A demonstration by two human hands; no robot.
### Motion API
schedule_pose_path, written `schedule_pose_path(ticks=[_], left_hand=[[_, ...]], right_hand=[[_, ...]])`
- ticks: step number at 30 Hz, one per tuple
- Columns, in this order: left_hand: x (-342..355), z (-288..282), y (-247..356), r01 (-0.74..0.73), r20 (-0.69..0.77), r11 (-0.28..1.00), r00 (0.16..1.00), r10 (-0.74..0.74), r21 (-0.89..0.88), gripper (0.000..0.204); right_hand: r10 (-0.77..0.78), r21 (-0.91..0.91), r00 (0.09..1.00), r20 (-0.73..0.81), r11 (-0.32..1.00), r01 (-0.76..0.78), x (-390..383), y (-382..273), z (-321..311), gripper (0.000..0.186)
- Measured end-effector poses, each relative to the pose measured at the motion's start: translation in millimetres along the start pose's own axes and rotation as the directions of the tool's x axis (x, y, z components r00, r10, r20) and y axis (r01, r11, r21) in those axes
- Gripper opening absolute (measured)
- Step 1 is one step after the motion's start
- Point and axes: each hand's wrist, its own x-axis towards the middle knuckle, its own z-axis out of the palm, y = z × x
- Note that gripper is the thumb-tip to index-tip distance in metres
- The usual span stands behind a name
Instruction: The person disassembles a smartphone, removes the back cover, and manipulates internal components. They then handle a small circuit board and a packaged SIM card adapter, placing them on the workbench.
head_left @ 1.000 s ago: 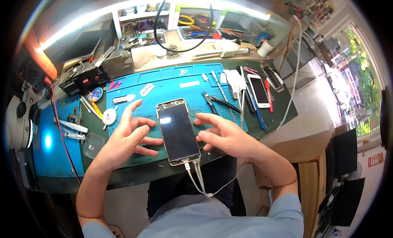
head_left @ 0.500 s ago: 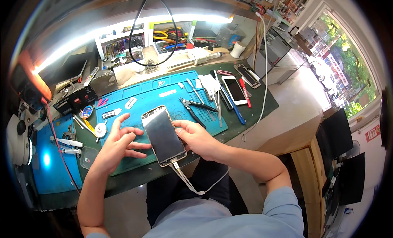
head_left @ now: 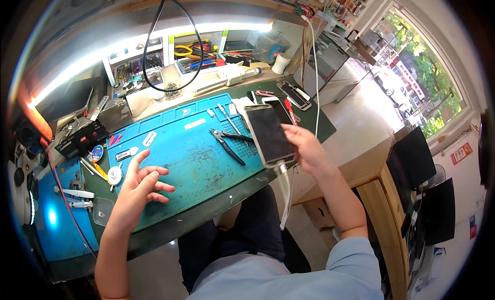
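Note:
My right hand point(head_left: 307, 153) grips a dark-screened phone point(head_left: 266, 135) by its right side, raised toward the right end of the blue mat point(head_left: 191, 176). White cables point(head_left: 283, 192) run down from the phone's bottom edge. My left hand point(head_left: 140, 186) hovers over the mat's left part, fingers spread and holding nothing. Black-handled pliers point(head_left: 230, 150) lie just left of the phone, with a thin tool point(head_left: 227, 114) behind them. A white phone point(head_left: 269, 100) is partly hidden behind the held one.
A microscope point(head_left: 23, 179), second blue mat point(head_left: 56, 228), power unit point(head_left: 75, 138) and white spool point(head_left: 115, 176) stand at left. Tool trays point(head_left: 193, 55) line the back under a lamp point(head_left: 227, 27); a black cable loop point(head_left: 157, 86) hangs there. Monitors point(head_left: 438, 210) stand at right by a door point(head_left: 417, 73).
The phone has moved from the mat's front centre up and to the right, with my right hand closing on it. My left hand stays spread. The view has shifted.

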Motion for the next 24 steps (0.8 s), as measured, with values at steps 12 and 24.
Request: schedule_pose_path(ticks=[12,24], left_hand=[[-1,2,-4,-0.026,-0.015,0.998,1.000,0.026,0.049,0.064],[3,1,-6,-0.015,-0.017,0.998,1.000,0.016,0.055,0.063]], right_hand=[[-0.105,-0.028,0.978,-0.178,0.994,0.102,64,-29,-108,0.029],[-0.055,-0.195,0.974,-0.222,0.981,0.011,174,-3,-143,0.031]])
